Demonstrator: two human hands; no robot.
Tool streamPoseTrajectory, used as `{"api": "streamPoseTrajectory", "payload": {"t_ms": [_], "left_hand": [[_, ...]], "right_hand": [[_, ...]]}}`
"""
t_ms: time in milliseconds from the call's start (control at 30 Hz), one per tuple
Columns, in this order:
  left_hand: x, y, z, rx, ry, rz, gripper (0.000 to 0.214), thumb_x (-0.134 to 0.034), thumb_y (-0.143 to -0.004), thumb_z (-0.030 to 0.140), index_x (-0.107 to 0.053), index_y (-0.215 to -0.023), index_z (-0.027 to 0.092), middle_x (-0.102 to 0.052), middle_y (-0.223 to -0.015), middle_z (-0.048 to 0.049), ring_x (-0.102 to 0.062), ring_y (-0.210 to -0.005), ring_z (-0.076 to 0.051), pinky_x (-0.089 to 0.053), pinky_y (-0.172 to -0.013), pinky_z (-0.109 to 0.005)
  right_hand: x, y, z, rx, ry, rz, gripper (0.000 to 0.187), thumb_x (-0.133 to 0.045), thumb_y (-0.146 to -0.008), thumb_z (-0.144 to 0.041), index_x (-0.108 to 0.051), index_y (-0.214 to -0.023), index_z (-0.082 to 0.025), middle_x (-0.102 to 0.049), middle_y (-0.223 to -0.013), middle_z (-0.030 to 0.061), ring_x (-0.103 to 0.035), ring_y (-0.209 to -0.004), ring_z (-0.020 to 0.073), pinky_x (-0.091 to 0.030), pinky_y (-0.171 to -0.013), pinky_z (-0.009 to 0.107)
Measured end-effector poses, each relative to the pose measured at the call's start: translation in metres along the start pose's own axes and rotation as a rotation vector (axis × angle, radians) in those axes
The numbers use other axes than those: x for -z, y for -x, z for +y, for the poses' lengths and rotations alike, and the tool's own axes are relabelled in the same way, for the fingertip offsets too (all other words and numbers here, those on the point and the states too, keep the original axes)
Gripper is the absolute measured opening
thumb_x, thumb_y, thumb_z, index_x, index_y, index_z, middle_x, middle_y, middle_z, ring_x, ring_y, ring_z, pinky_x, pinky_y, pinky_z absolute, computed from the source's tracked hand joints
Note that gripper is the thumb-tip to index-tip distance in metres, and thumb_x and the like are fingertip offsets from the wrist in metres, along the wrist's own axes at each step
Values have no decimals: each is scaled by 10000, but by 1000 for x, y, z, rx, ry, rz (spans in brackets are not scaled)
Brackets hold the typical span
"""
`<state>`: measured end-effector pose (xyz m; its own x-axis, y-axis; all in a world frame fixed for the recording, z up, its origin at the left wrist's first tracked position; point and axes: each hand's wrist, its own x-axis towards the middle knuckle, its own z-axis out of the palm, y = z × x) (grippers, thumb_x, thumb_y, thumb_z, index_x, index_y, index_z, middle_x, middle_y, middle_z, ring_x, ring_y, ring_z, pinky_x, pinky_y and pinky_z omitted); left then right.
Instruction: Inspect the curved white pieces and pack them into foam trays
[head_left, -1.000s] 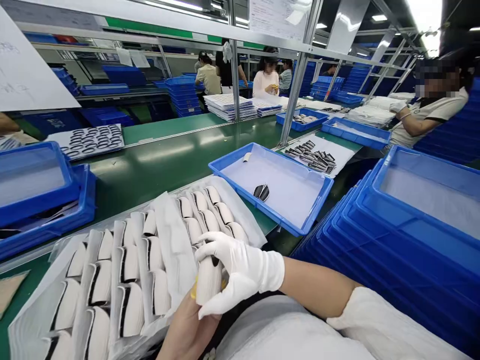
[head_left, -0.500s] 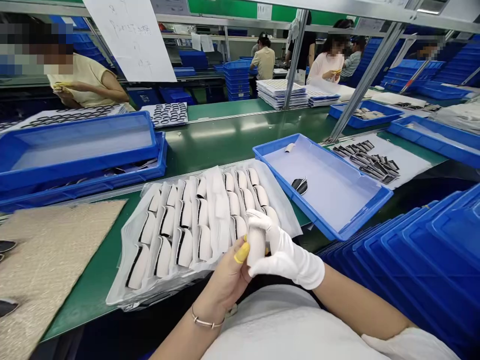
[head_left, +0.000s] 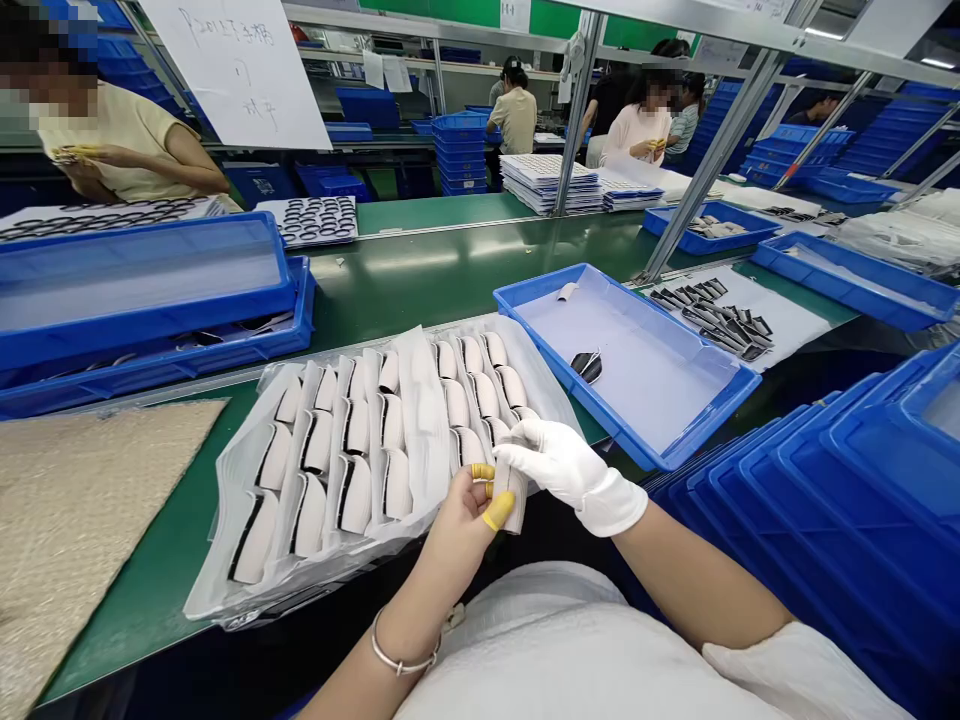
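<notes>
In front of my body I hold a small cream-coloured curved piece [head_left: 511, 492], upright, with a seam line down its face. My left hand [head_left: 474, 508], with yellow covers on its thumb and fingertips, is closed around the lower part. My right hand [head_left: 562, 462], in a white glove, pinches its upper end; some fingertips are hidden behind it. Just beyond the hands lies a tray with white lining [head_left: 427, 410], bearing rows of similar cream pieces [head_left: 395, 482] with black edges.
A blue tray [head_left: 637, 350] at right holds a black piece [head_left: 586, 366] and a small cream one. Blue trays [head_left: 142, 270] stand at left, near a beige woven sheet [head_left: 90, 500]. Stacked blue trays [head_left: 817, 500] rise at right. Co-workers sit across the green bench [head_left: 420, 260].
The cream piece has turned in my hands, so its seam now faces me. My gloved right hand has shifted from around its side to its top. The view has moved slightly.
</notes>
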<state>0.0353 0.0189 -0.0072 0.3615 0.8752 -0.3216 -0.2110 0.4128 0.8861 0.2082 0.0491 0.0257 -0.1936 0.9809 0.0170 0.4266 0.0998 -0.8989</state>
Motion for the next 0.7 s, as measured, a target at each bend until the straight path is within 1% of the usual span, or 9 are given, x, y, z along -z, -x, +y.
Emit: {"api": "streamPoseTrajectory", "payload": {"t_ms": [67, 133, 200, 267, 333, 400, 467, 567, 700], "left_hand": [[1, -1, 0, -33, -40, 13, 508, -852, -690, 484, -536, -970, 202, -688, -808, -17, -624, -741, -165, -478, -675, -271], [1, 2, 1, -19, -6, 11, 488, -793, -752, 527, -578, -1033, 191, -700, -836, -27, -643, -750, -172, -508, -687, -285], [1, 7, 3, 64, 107, -40, 479, -667, -848, 588, -632, -1065, 162, -725, -906, -68, -682, -804, -192, -550, -742, -313], [1, 10, 1, 199, 268, -113, 471, -576, -919, 572, -681, -1054, 133, -745, -973, -110, -717, -862, -206, -575, -788, -318], [0, 12, -3, 319, 437, -165, 378, -580, -952, 476, -703, -1042, 130, -762, -994, -115, -739, -868, -194, -590, -765, -279], [-1, 11, -9, 372, 587, -187, 273, -568, -980, 366, -708, -1058, 145, -777, -997, -94, -751, -864, -171, -597, -734, -238], [-1, 10, -14, 382, 690, -203, 242, -537, -999, 303, -713, -1032, 141, -788, -963, -80, -758, -827, -155, -600, -688, -209], [-1, 10, -18, 373, 769, -214, 284, -533, -1000, 327, -722, -970, 118, -791, -897, -80, -758, -746, -143, -601, -628, -187], [0, 11, -18, 345, 793, -246, 316, -689, -896, 396, -733, -983, 96, -785, -890, -91, -755, -730, -155, -618, -643, -200]], "right_hand": [[-1, 0, 0, 25, 33, -5, 321, -586, -914, -459, -585, -780, -167, -561, -790, 16, -525, -744, 152, -437, -693, 294], [-2, -2, 5, -25, -127, -28, 320, -563, -931, -473, -576, -822, -172, -543, -768, 1, -503, -668, 128, -428, -616, 268], [-2, -5, 10, -89, -374, -63, 356, -571, -923, -531, -564, -881, -178, -515, -705, -28, -452, -561, 98, -395, -525, 235], [-5, -7, 16, -114, -582, -79, 388, -608, -896, -564, -555, -894, -180, -492, -653, -49, -415, -506, 78, -366, -485, 211], [-10, -8, 19, -97, -736, -78, 403, -667, -859, -564, -556, -857, -177, -487, -641, -53, -418, -509, 70, -362, -486, 198], [-18, -7, 21, -77, -861, -59, 421, -739, -802, -554, -556, -817, -176, -494, -653, -52, -431, -529, 66, -370, -501, 192], [-26, -6, 23, -53, -956, -27, 437, -797, -745, -546, -568, -799, -177, -521, -672, -46, -459, -560, 68, -392, -531, 191], [-34, -6, 28, -7, -1048, 4, 411, -820, -730, -529, -605, -793, -184, -566, -699, -33, -502, -607, 75, -423, -577, 194], [-36, -7, 36, 31, -1101, -28, 331, -815, -756, -488, -662, -802, -198, -609, -731, -21, -540, -655, 90, -460, -637, 213]]}}
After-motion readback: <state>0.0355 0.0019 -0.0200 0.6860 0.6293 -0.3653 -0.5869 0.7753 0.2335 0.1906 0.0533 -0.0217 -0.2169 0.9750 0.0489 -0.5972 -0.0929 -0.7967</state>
